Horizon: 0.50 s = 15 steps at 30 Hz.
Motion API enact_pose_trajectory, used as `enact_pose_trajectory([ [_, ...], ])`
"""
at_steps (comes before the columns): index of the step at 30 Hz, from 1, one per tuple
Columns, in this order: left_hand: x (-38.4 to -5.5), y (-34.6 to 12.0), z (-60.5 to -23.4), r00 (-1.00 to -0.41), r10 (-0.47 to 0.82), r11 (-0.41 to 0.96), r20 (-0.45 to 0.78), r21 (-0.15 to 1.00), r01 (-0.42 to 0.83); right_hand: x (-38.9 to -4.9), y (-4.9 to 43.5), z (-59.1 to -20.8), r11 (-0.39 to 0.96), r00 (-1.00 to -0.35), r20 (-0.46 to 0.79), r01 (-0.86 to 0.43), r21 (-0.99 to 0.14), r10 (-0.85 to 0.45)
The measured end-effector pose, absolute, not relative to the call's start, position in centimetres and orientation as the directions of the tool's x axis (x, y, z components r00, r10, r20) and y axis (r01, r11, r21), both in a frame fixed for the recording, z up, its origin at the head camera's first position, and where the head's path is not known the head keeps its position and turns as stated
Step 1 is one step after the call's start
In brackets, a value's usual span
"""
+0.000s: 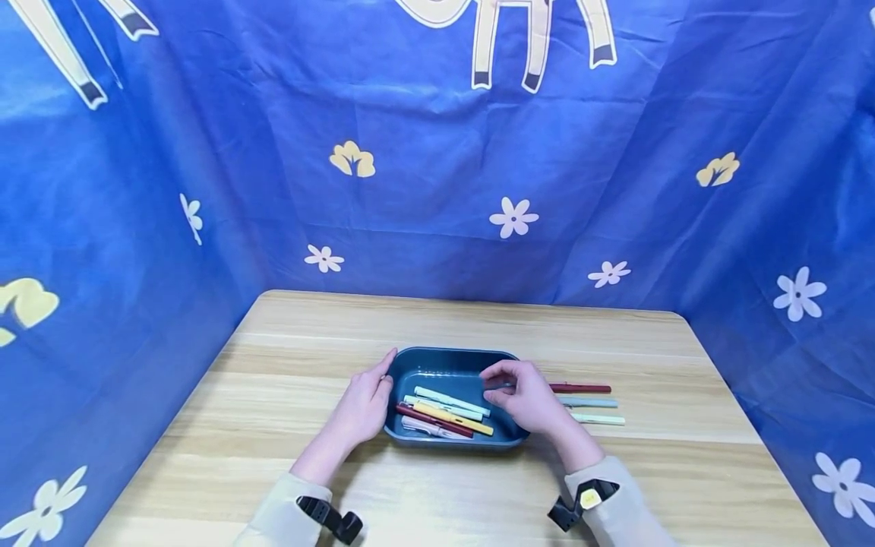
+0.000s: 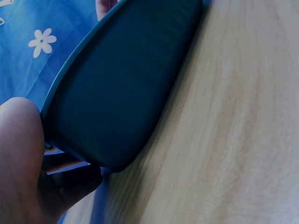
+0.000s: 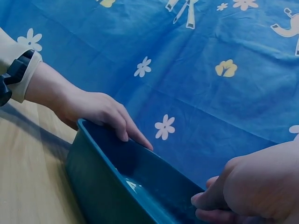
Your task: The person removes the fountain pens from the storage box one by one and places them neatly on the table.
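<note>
A dark teal plastic box (image 1: 437,361) with rounded corners sits on the table. My left hand (image 1: 362,403) grips its left end; in the left wrist view, fingers (image 2: 74,182) lie against the outside of the wall. Inside the box lie several pens: a yellow pen (image 1: 454,418), a dark red pen (image 1: 434,420), a pale lilac pen (image 1: 427,428) and pale mint ones. My right hand (image 1: 529,399) hovers over the box's right end, thumb and forefinger bent and apart, with no pen visible between them. The right wrist view shows this hand (image 3: 261,182) beside the rim.
To the right of the box, partly behind my right hand, a dark red pen (image 1: 581,388), a light blue pen (image 1: 591,402) and a pale mint pen (image 1: 601,419) lie side by side. Blue patterned cloth (image 1: 424,228) surrounds the wooden table (image 1: 287,327) at the back and sides.
</note>
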<state>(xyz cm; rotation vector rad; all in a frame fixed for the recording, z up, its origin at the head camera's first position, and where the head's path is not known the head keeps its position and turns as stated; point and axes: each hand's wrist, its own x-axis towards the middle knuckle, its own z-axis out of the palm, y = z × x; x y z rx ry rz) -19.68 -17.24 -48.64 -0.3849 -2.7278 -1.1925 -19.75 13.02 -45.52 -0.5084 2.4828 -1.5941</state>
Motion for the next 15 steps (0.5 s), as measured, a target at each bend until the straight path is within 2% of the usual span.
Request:
enact_pose_trajectory([
  [15,-19.9,-17.3,-48.5,-0.956,0.176,0.66,0.233,0.693,0.29,-20.4,11.2,-45.9,0.431,-0.911,0.024,-0.218,-0.876,-0.411],
])
